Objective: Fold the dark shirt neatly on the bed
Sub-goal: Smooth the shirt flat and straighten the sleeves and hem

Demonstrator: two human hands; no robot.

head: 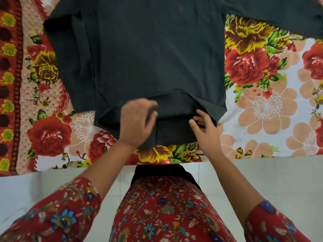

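The dark shirt [148, 55] lies spread flat on the floral bedsheet [262, 105], its near end toward me. One sleeve is folded in along the left side; the other sleeve [279, 16] stretches out to the upper right. A strip of the near end is turned over into a fold. My left hand [137, 123] lies on that fold left of centre, its blurred fingers and thumb curled round the cloth. My right hand [205, 127] pinches the fold's edge right of centre.
The bed's near edge [262, 158] runs across the view just below the shirt, with pale tiled floor [279, 180] under it. I stand against the edge in a red floral dress [160, 210]. A red patterned border [10, 84] runs down the sheet's left side.
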